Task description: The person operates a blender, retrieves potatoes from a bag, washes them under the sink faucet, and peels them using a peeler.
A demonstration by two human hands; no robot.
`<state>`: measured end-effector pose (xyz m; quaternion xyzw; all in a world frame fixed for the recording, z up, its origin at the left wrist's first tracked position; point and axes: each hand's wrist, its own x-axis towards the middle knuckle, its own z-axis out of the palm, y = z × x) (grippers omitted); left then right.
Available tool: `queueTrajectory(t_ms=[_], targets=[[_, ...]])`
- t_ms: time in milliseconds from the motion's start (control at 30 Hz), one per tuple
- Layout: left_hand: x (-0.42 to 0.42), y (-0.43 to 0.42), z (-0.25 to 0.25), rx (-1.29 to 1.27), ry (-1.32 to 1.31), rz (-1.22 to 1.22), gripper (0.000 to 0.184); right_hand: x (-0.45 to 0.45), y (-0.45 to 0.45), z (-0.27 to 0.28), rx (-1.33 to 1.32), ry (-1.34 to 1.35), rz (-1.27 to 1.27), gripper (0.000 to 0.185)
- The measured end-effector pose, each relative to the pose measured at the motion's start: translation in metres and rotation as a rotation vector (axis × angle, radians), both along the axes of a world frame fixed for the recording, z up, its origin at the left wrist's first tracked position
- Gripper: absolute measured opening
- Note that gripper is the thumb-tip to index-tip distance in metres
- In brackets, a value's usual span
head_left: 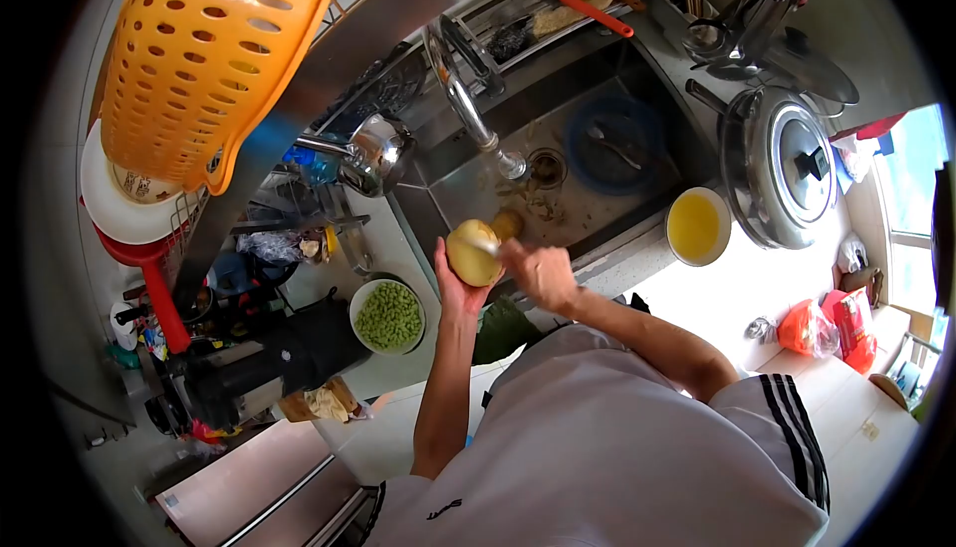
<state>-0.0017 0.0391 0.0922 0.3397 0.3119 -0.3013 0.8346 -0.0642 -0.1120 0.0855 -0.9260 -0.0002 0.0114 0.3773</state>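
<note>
My left hand (460,286) holds up a yellow, mostly peeled potato (472,256) at the sink's front edge. My right hand (541,274) is closed, blurred by motion, just right of it. From its fingers a small pale tool that looks like a peeler (487,245) reaches onto the potato; most of it is hidden. Behind the potato, a second, browner potato (508,221) is partly visible. Peelings (550,211) lie scattered in the metal sink (438,211) around the drain.
A blue basin (609,174) with a spoon stands in the sink under the faucet (463,99). A bowl of yellow liquid (695,227) and a lidded pot (782,169) sit right. A bowl of green beans or peas (388,317) stands left, below an orange colander (214,59).
</note>
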Motion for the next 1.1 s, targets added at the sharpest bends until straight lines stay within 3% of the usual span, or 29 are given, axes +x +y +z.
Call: queueTrajectory(t_ms=[67,167,200,233,333,400,533,667,767,900,1033,1100], targets=[[0.0,0.002,-0.008,0.002,0.005,-0.015,0.062,-0.005,0.007,0.008,0.002,-0.099,0.048,0.022],[-0.005,0.006,-0.014,-0.06,-0.014,-0.019,0.06,0.014,-0.012,0.0,-0.095,0.078,0.039,0.019],[-0.009,0.006,-0.011,-0.117,-0.031,-0.04,0.06,0.018,-0.023,-0.036,-0.174,0.039,0.014,0.021],[-0.011,0.004,-0.006,-0.177,-0.053,-0.063,0.059,0.028,-0.033,-0.047,-0.205,0.212,-0.013,0.029],[-0.005,0.001,0.005,-0.247,-0.032,-0.044,0.054,0.024,-0.051,-0.043,-0.17,0.19,-0.087,0.021],[-0.006,0.001,0.003,-0.242,0.006,0.019,0.053,0.019,-0.039,-0.006,-0.096,0.182,-0.123,0.018],[-0.004,0.005,-0.011,-0.191,-0.005,0.02,0.053,0.001,-0.007,0.024,-0.048,0.025,0.042,0.016],[-0.009,0.018,-0.024,-0.452,-0.084,-0.148,0.051,0.016,-0.041,-0.048,-0.192,0.11,0.017,0.027],[-0.009,0.002,-0.002,-0.272,0.057,0.03,0.048,0.014,-0.043,-0.031,-0.163,0.068,-0.141,0.019],[-0.005,0.005,-0.012,-0.22,0.042,0.033,0.048,0.0,-0.014,0.016,-0.039,-0.078,0.047,0.018],[-0.013,0.009,-0.016,-0.338,-0.056,-0.069,0.056,0.017,-0.037,-0.047,-0.134,0.15,0.077,0.017],[-0.01,0.009,-0.014,-0.377,-0.101,-0.143,0.059,0.021,-0.046,-0.033,-0.154,0.131,0.023,0.014]])
